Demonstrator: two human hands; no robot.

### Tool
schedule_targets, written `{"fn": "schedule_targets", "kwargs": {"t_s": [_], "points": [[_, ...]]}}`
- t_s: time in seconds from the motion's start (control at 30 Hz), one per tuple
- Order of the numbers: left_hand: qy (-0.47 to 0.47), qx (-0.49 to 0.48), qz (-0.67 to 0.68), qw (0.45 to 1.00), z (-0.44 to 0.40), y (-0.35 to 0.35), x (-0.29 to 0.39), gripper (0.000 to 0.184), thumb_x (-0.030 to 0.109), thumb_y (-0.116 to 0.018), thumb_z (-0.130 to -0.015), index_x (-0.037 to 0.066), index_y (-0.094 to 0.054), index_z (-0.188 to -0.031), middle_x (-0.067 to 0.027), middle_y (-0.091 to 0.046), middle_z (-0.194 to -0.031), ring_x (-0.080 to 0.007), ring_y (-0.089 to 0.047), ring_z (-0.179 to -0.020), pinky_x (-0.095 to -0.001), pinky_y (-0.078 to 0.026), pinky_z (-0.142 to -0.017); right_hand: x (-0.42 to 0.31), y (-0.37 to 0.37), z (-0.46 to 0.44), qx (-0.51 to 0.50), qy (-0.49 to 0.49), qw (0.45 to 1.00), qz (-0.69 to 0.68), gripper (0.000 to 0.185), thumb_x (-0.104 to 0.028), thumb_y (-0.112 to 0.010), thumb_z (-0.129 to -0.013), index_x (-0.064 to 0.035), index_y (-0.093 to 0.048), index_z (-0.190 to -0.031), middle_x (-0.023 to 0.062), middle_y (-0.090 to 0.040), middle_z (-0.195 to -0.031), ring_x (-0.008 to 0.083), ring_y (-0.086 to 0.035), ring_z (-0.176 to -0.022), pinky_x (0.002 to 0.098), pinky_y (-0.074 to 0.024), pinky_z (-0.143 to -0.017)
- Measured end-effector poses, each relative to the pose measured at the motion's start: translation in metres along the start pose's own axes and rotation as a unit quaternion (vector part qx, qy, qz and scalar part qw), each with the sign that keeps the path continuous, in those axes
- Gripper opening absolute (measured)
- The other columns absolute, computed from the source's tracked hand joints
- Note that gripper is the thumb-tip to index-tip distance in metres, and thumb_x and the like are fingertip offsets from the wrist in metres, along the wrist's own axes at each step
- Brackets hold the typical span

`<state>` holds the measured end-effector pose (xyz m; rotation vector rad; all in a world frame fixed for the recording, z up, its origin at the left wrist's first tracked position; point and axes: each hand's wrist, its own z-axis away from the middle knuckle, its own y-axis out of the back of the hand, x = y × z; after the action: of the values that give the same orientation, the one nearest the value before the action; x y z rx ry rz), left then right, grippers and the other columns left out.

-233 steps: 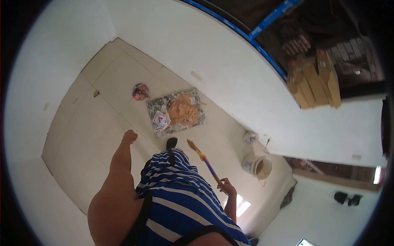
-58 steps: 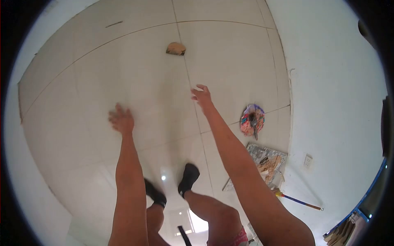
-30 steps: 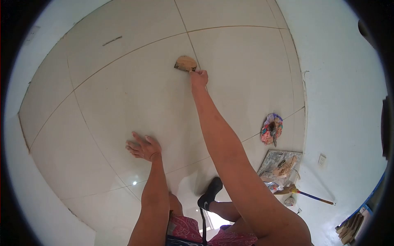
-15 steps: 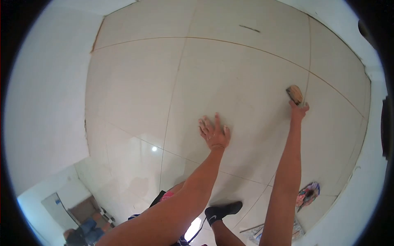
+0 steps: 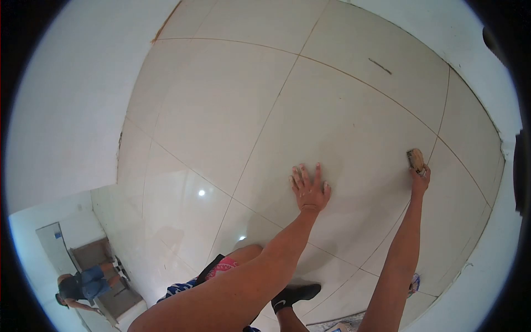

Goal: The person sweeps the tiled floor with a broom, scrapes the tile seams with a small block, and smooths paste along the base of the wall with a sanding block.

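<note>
My left hand (image 5: 310, 193) lies flat on the pale tiled floor (image 5: 193, 110), fingers spread, with nothing in it. Further right, my right hand (image 5: 420, 178) is closed round the near end of a scrubbing brush (image 5: 415, 159). The brush has a tan wooden back and dark bristles along its left side. It is tilted at the floor beside a grout line, just short of where two lines cross. My fingers partly cover its near end.
A thin dark stick (image 5: 380, 66) lies on the tiles ahead. A colourful bundle (image 5: 415, 283) shows beyond my right forearm. White walls (image 5: 66, 110) border the floor. At lower left, another person (image 5: 86, 285) bends near a grey-brown boxy structure (image 5: 119, 303).
The whole view has turned, so both hands and the brush appear lower and further right. My right fingers look more closed round the brush. The other person shows more fully.
</note>
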<state>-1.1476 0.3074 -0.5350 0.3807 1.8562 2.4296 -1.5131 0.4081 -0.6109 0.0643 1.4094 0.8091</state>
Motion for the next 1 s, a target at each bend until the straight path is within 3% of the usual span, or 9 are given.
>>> {"fn": "schedule_targets", "kwargs": {"t_s": [0.3, 0.43, 0.5, 0.6, 0.77, 0.87, 0.93, 0.97, 1.0], "points": [[-0.018, 0.035, 0.075, 0.996, 0.006, 0.0, -0.01, 0.064, 0.042, -0.048, -0.083, 0.024, -0.028, -0.142, -0.0245, -0.015, -0.146, -0.0445, -0.006, -0.135, -0.0575, -0.006, -0.107, -0.023, 0.039, 0.073, 0.01, -0.019, 0.982, 0.188, 0.068, -0.025, -0.079, -0.063, -0.0059, -0.047, -0.12, 0.0083, -0.055, -0.08, 0.018, -0.051, -0.072, 0.0277, -0.0433, -0.069], [-0.06, 0.117, 0.095, 0.987, 0.009, -0.004, -0.019, 0.067, 0.048, -0.055, -0.077, 0.021, -0.04, -0.136, -0.0221, -0.023, -0.144, -0.0439, -0.014, -0.134, -0.0566, -0.014, -0.107, -0.002, 0.07, 0.11, -0.069, 0.0, 0.992, -0.102, 0.094, -0.017, -0.08, -0.064, -0.0107, -0.023, -0.138, 0.0192, -0.048, -0.12, 0.0314, -0.049, -0.108, 0.0382, -0.0438, -0.09], [-0.103, 0.146, 0.108, 0.978, 0.012, -0.022, -0.024, 0.069, 0.048, -0.059, -0.075, 0.019, -0.041, -0.134, -0.0213, -0.024, -0.143, -0.044, -0.015, -0.134, -0.0576, -0.016, -0.105, -0.061, 0.095, 0.16, -0.026, 0.008, 0.999, 0.023, 0.089, -0.017, -0.079, -0.067, -0.0121, -0.026, -0.139, 0.0203, -0.036, -0.131, 0.032, -0.044, -0.115, 0.0393, -0.0445, -0.089], [-0.149, 0.124, 0.127, 0.973, 0.012, -0.036, -0.042, 0.067, 0.046, -0.063, -0.074, 0.023, -0.042, -0.133, -0.0157, -0.022, -0.145, -0.041, -0.016, -0.133, -0.0603, -0.021, -0.101, -0.089, 0.148, 0.24, -0.067, -0.012, 0.993, 0.095, 0.083, -0.025, -0.076, -0.071, -0.0187, -0.028, -0.139, 0.0148, -0.043, -0.11, 0.0199, -0.048, -0.088, 0.0339, -0.0452, -0.078], [-0.292, -0.012, 0.179, 0.939, -0.031, -0.061, -0.115, 0.045, 0.036, -0.063, -0.078, 0.018, -0.056, -0.119, -0.0116, -0.039, -0.137, -0.0299, -0.032, -0.129, -0.0494, -0.025, -0.103, 0.001, 0.242, 0.413, -0.119, -0.067, 0.98, 0.148, 0.074, -0.029, -0.07, -0.077, -0.0204, -0.03, -0.139, 0.0136, -0.043, -0.103, 0.0182, -0.045, -0.08, 0.0311, -0.0444, -0.075], [-0.454, -0.036, 0.025, 0.89, -0.099, -0.096, -0.147, 0.04, 0.035, -0.061, -0.081, 0.015, -0.058, -0.116, -0.0109, -0.046, -0.131, -0.028, -0.037, -0.125, -0.0456, -0.029, -0.102, 0.105, 0.269, 0.512, -0.012, -0.103, 0.983, 0.152, 0.071, -0.023, -0.069, -0.076, -0.0186, -0.033, -0.138, 0.0127, -0.047, -0.095, 0.0177, -0.046, -0.08, 0.0316, -0.0443, -0.074], [-0.384, -0.153, 0.02, 0.911, -0.075, -0.032, -0.118, 0.037, 0.036, -0.056, -0.085, 0.014, -0.057, -0.114, -0.0093, -0.049, -0.128, -0.0292, -0.039, -0.122, -0.0457, -0.033, -0.098, 0.163, 0.289, 0.588, 0.196, -0.209, 0.954, 0.085, 0.067, -0.015, -0.065, -0.075, -0.0167, -0.036, -0.136, 0.0111, -0.052, -0.084, 0.0172, -0.047, -0.082, 0.0317, -0.0435, -0.073], [-0.495, -0.126, -0.085, 0.856, -0.11, -0.058, -0.126, 0.035, 0.033, -0.053, -0.086, 0.013, -0.058, -0.115, -0.0089, -0.049, -0.128, -0.0292, -0.04, -0.121, -0.0438, -0.034, -0.098, 0.16, 0.289, 0.621, 0.293, -0.231, 0.927, -0.017, 0.064, -0.013, -0.06, -0.074, -0.015, -0.039, -0.135, 0.0105, -0.053, -0.074, 0.0198, -0.048, -0.082, 0.0341, -0.0424, -0.074], [-0.482, -0.202, -0.048, 0.851, -0.111, -0.047, -0.109, 0.034, 0.029, -0.052, -0.087, 0.009, -0.058, -0.115, -0.0107, -0.048, -0.129, -0.0294, -0.041, -0.12, -0.0413, -0.034, -0.099, 0.181, 0.285, 0.655, 0.373, -0.272, 0.884, 0.08, 0.063, -0.014, -0.057, -0.075, -0.0164, -0.039, -0.135, 0.0104, -0.053, -0.078, 0.022, -0.048, -0.083, 0.0368, -0.0407, -0.077]]}}
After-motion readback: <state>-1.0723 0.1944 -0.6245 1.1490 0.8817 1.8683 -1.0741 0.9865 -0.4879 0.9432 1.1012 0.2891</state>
